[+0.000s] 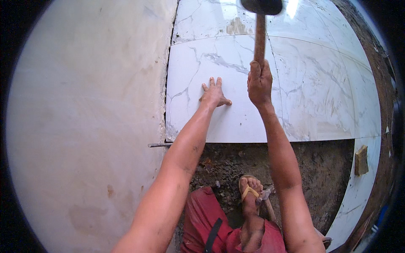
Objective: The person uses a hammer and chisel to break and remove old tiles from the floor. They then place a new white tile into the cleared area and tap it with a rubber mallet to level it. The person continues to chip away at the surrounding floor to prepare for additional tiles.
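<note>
My left hand lies with fingers spread on a white, grey-veined tile, close to the wall side. My right hand is closed round the wooden handle of a mallet. Its black head is at the top edge of the view, partly cut off, and looks raised above the tiles. The tile under my left hand borders another veined tile on the right, which has smeared brownish marks. Behind it lies a further row of tiles.
A pale plastered wall fills the left. A thin metal bar sticks out by the tile's near left corner. Dark rough bedding lies nearer me, with my sandalled foot on it. A yellowish sponge-like block rests on the right-hand tile strip.
</note>
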A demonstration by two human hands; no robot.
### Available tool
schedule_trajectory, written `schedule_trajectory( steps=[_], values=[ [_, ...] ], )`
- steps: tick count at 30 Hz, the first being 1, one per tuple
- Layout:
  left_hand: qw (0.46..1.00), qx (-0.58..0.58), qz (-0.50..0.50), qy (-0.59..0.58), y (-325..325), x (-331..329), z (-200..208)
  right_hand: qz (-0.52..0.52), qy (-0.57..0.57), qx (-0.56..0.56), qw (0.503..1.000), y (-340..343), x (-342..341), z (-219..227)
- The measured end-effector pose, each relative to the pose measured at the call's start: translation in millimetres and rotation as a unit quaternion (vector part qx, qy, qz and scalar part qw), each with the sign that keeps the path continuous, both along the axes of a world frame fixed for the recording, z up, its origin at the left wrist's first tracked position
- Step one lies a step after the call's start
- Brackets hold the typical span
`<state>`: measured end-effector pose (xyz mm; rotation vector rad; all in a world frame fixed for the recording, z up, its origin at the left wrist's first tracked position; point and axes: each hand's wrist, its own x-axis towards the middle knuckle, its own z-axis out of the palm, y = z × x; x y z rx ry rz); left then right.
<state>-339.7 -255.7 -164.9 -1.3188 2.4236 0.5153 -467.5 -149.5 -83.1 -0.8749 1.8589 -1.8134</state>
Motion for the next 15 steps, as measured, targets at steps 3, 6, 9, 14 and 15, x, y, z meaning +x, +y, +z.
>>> schedule_trajectory(
  steps=[3,6,9,14,15],
  values=[
    [1.000,0.005,-0.001,0.007,-2.0,-4.8,-11.6,-0.038,0.097,0.050,0.993,-0.5,5.4,-46.8],
    [0.999,0.031,0.014,0.030,-2.0,-14.7,-16.9,0.044,0.127,0.239,0.962,8.0,-17.7,-95.9],
    [0.999,0.019,0.027,0.003,-10.2,0.4,-6.9,0.054,0.101,0.164,0.980,-3.3,4.3,-7.7],
    [1.000,0.019,0.009,0.000,-1.2,-16.0,1.2,0.018,0.128,0.136,0.982,12.2,-3.1,-44.5],
    [1.000,0.017,0.005,0.007,0.2,-16.2,0.8,0.031,0.130,0.257,0.957,17.0,-7.3,-62.4]
  ],
)
